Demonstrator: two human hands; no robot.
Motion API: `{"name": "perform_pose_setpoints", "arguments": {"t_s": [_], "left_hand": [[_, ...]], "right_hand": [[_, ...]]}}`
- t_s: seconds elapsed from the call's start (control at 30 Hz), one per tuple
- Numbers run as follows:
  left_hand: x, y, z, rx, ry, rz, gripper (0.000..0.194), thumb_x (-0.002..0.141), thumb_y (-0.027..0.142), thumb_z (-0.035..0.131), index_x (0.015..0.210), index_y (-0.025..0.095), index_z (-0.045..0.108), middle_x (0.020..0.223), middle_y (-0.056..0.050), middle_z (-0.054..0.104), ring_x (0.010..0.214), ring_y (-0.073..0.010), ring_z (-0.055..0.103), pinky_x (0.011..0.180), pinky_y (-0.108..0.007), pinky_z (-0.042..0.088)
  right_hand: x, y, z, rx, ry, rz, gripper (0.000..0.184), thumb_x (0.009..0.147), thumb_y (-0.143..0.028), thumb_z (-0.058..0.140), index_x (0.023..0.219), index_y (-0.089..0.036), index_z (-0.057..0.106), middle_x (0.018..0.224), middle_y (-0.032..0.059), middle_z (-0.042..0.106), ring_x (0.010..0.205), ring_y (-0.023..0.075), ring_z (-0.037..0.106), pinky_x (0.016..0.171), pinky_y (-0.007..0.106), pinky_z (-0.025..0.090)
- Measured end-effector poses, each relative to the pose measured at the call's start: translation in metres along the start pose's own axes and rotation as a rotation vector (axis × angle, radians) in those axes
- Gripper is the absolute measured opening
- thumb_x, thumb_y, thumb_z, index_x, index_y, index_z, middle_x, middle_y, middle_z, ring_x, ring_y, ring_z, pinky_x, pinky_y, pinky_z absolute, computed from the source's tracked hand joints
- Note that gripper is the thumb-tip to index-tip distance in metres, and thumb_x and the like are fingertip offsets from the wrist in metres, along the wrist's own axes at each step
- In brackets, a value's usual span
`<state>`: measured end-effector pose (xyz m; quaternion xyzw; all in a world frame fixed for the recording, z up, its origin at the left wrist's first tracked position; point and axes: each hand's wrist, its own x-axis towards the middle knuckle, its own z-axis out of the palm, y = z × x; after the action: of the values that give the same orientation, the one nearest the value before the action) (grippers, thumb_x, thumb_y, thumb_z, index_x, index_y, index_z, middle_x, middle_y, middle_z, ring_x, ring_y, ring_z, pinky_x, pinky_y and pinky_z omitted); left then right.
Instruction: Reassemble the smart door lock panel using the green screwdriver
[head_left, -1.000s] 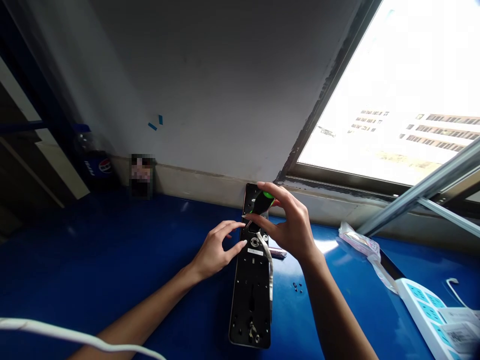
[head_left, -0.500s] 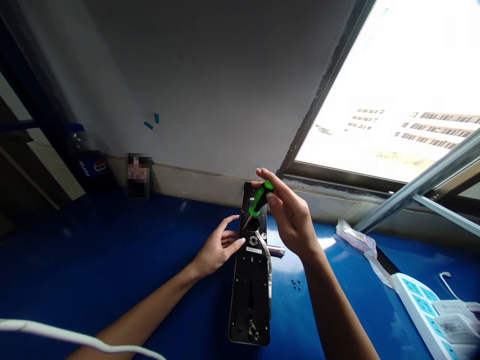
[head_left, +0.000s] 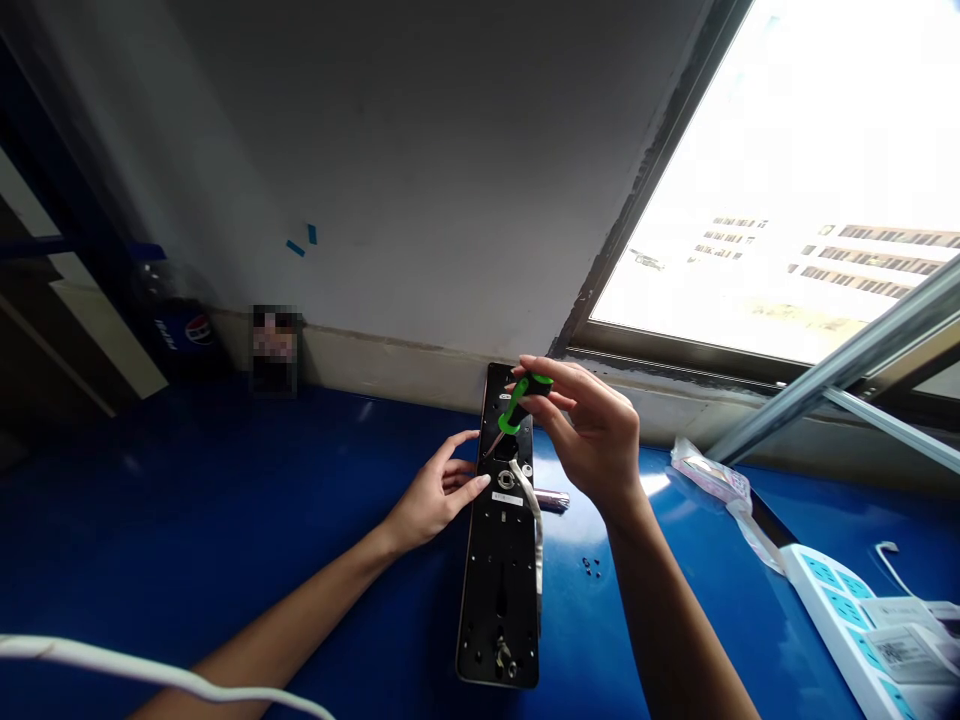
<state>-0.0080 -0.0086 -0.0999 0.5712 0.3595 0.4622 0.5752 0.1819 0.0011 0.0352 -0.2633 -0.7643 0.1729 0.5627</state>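
A long black door lock panel point(head_left: 499, 590) lies on the blue table, its far end toward the wall. It has screw holes, a flat cable point(head_left: 535, 530) along its right side and a metal spindle point(head_left: 504, 655) near its close end. My left hand point(head_left: 431, 505) grips the panel's left edge, thumb on top and fingers at the side. In my right hand point(head_left: 589, 425) is a green and black screwdriver point(head_left: 517, 405), held by its handle between thumb and fingers. Its tilted shaft points down to the panel's left edge, beside a dark opening. Whether a screw is under the tip is too small to tell.
Several small black screws point(head_left: 592, 567) lie right of the panel. Farther right are a plastic packet point(head_left: 709, 475), a white power strip point(head_left: 832, 610) and a metal bar point(head_left: 847, 375). A cola bottle point(head_left: 180, 320) stands back left; a white cable point(head_left: 150, 675) crosses the lower left.
My right hand has turned around the screwdriver handle, its fingers now closer about the top and the wrist slightly farther right. The left hand and the panel stay in place.
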Motion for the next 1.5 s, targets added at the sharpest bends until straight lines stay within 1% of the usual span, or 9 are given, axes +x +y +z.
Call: {"name": "perform_pose_setpoints", "arguments": {"t_s": [0.1, 0.27, 0.47, 0.63, 0.83, 1.03, 1.23, 1.4, 1.5], "left_hand": [[0.000, 0.000, 0.000, 0.002, -0.005, 0.000, 0.071, 0.092, 0.043, 0.076, 0.152, 0.024, 0.042, 0.115, -0.009, 0.076, 0.109, -0.0264, 0.075, 0.104, -0.045, 0.056], [0.001, 0.000, 0.000, 0.008, -0.011, 0.016, 0.070, 0.093, 0.042, 0.075, 0.152, 0.026, 0.042, 0.115, -0.008, 0.077, 0.111, -0.0261, 0.074, 0.106, -0.046, 0.056], [0.000, 0.003, 0.001, 0.013, -0.009, 0.000, 0.070, 0.092, 0.042, 0.075, 0.152, 0.026, 0.042, 0.113, -0.007, 0.076, 0.109, -0.0259, 0.075, 0.103, -0.045, 0.058], [0.000, 0.004, 0.002, 0.027, -0.008, 0.009, 0.070, 0.093, 0.041, 0.075, 0.152, 0.025, 0.042, 0.113, -0.008, 0.076, 0.109, -0.0265, 0.075, 0.105, -0.046, 0.057], [0.000, 0.002, 0.002, 0.029, -0.018, 0.028, 0.068, 0.094, 0.040, 0.073, 0.152, 0.026, 0.041, 0.115, -0.007, 0.077, 0.110, -0.0263, 0.075, 0.105, -0.045, 0.058], [0.000, 0.002, 0.002, 0.039, -0.013, 0.032, 0.068, 0.094, 0.040, 0.074, 0.152, 0.026, 0.042, 0.113, -0.007, 0.078, 0.108, -0.0256, 0.076, 0.104, -0.044, 0.058], [0.001, 0.003, 0.002, 0.066, 0.019, 0.018, 0.070, 0.091, 0.041, 0.076, 0.151, 0.025, 0.044, 0.111, -0.007, 0.078, 0.108, -0.0271, 0.076, 0.101, -0.045, 0.059], [0.001, 0.003, 0.002, 0.061, 0.014, 0.025, 0.069, 0.091, 0.039, 0.076, 0.150, 0.024, 0.045, 0.110, -0.007, 0.079, 0.106, -0.0260, 0.077, 0.102, -0.044, 0.059], [0.000, 0.002, 0.002, 0.052, 0.009, 0.038, 0.068, 0.091, 0.038, 0.077, 0.150, 0.024, 0.045, 0.111, -0.007, 0.079, 0.107, -0.0258, 0.077, 0.102, -0.043, 0.060]], "right_hand": [[0.000, 0.000, 0.001, -0.106, 0.073, -0.040, 0.037, 0.089, -0.023, 0.079, 0.123, -0.036, 0.077, 0.105, 0.0029, 0.070, 0.096, 0.0194, 0.071, 0.082, 0.038, 0.066], [-0.002, 0.000, 0.004, 0.038, -0.073, 0.012, 0.049, 0.106, -0.021, 0.051, 0.152, -0.036, 0.054, 0.141, 0.0053, 0.069, 0.125, 0.0231, 0.069, 0.100, 0.045, 0.064], [-0.003, 0.003, 0.008, -0.123, 0.086, 0.025, 0.037, 0.090, -0.029, 0.078, 0.126, -0.036, 0.075, 0.109, 0.0034, 0.069, 0.096, 0.0196, 0.072, 0.084, 0.039, 0.068], [-0.002, -0.001, 0.009, 0.033, -0.046, 0.001, 0.044, 0.107, -0.023, 0.048, 0.147, -0.035, 0.060, 0.140, 0.0055, 0.067, 0.123, 0.0226, 0.070, 0.102, 0.043, 0.063], [-0.003, -0.006, 0.012, -0.095, 0.103, 0.022, 0.031, 0.090, -0.029, 0.079, 0.120, -0.034, 0.078, 0.103, 0.0026, 0.068, 0.093, 0.0183, 0.070, 0.081, 0.036, 0.067], [-0.002, -0.005, 0.011, 0.055, -0.032, 0.048, 0.041, 0.105, -0.025, 0.053, 0.145, -0.035, 0.062, 0.134, 0.0048, 0.070, 0.118, 0.0211, 0.071, 0.097, 0.040, 0.066], [-0.004, -0.003, 0.012, -0.220, 0.183, 0.027, 0.032, 0.088, -0.032, 0.081, 0.119, -0.034, 0.077, 0.109, 0.0033, 0.070, 0.089, 0.0187, 0.070, 0.078, 0.037, 0.069], [-0.004, -0.006, 0.011, -0.102, -0.012, 0.071, 0.048, 0.104, -0.027, 0.054, 0.152, -0.034, 0.054, 0.135, 0.0053, 0.070, 0.113, 0.0224, 0.072, 0.093, 0.040, 0.067], [-0.003, -0.004, 0.009, -0.059, 0.010, 0.073, 0.045, 0.100, -0.026, 0.063, 0.145, -0.035, 0.061, 0.125, 0.0033, 0.074, 0.107, 0.0221, 0.074, 0.093, 0.042, 0.068]]}}
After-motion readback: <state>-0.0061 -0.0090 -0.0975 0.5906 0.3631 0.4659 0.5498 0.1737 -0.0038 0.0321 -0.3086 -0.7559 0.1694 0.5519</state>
